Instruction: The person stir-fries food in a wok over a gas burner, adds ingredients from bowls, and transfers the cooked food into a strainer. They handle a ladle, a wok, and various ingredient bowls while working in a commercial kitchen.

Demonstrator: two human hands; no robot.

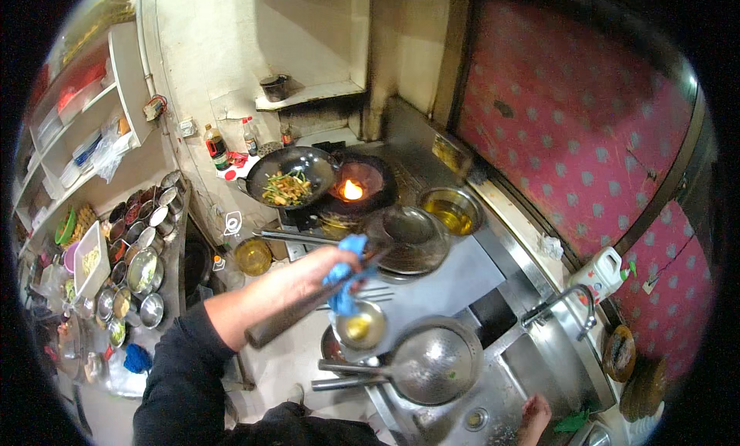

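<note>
My left hand grips a blue cloth together with a long-handled utensil. The utensil's far end is blurred over a round metal pan or strainer. Beyond it, a wok with cut green stalks and other cooked food sits left of a burner with an open flame. My right hand is low at the right, over the metal sink area; its fingers are blurred and nothing shows in it. A large perforated strainer lies to its left.
A metal pot of oil stands right of the burner. A small bowl holds yellow liquid. A faucet and a white jug are at the right. Many ingredient bowls cover the left counter. Sauce bottles stand by the wall.
</note>
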